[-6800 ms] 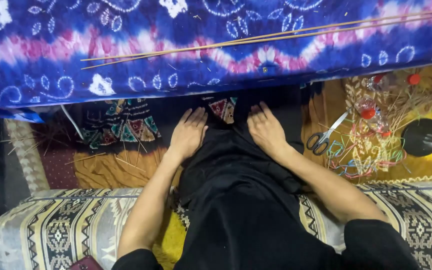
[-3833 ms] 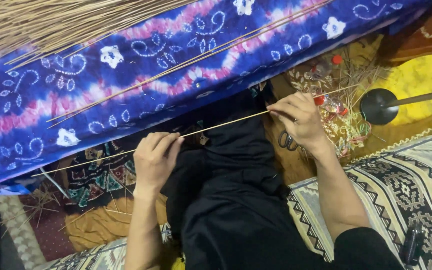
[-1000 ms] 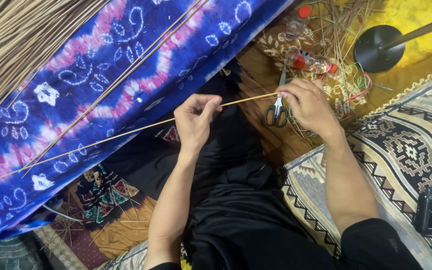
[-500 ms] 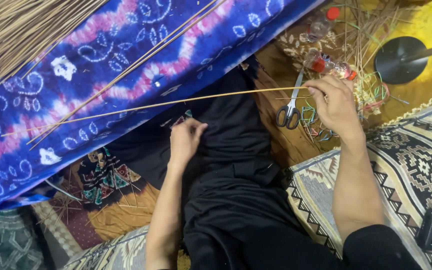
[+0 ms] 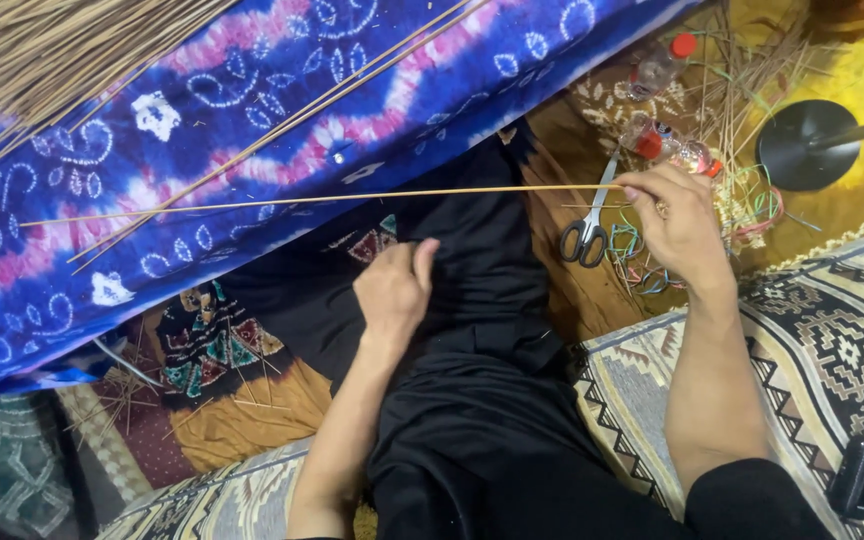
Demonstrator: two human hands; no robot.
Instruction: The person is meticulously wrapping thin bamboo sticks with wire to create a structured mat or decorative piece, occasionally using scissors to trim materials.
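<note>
My right hand (image 5: 682, 225) pinches the end of a long thin stick (image 5: 332, 200), which runs level to the left across the blue and pink tie-dye cloth (image 5: 212, 120). My left hand (image 5: 392, 290) rests on the black fabric (image 5: 492, 290) over my lap, fingers loosely curled, holding nothing. A pair of scissors (image 5: 587, 225) lies just left of my right hand, points aimed away from me. Two more thin sticks (image 5: 292, 120) lie slanted on the cloth.
A big bundle of sticks (image 5: 42, 50) fills the top left. Small bottles with red caps (image 5: 662, 65), loose coloured strands (image 5: 742, 210) and a black round stand base (image 5: 807, 145) sit at the top right. A patterned cushion (image 5: 832, 350) lies under my right arm, with a small black object (image 5: 860, 470) on it.
My left hand has let go of the stick and dropped onto the black fabric. My right hand has moved right, carrying the stick's end past the scissors.
</note>
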